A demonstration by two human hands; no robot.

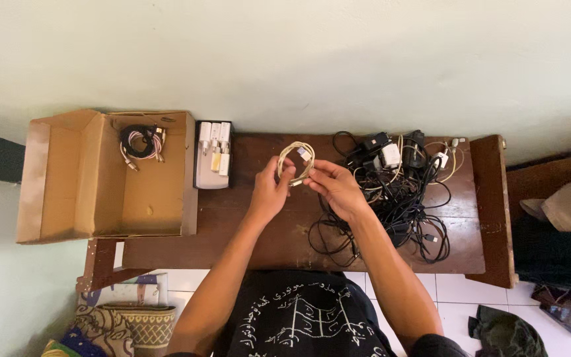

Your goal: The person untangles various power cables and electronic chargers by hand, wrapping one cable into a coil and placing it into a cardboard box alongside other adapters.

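Standing against the wall is a dark wooden table (266,244); on its left end sits an open cardboard box (100,175) with one cable bundle (141,142) inside; beside the box lies a white power strip (213,155); on the right lies a tangle of black cables and chargers (398,192); the left hand (272,192) and right hand (335,188) both pinch with closed fingertips a small coiled white cable (297,160), held just above the table middle.

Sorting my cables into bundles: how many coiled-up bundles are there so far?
2. One dark bundle lies in the cardboard box; one white coil is held between the left hand and right hand. The tangled pile may hide more.
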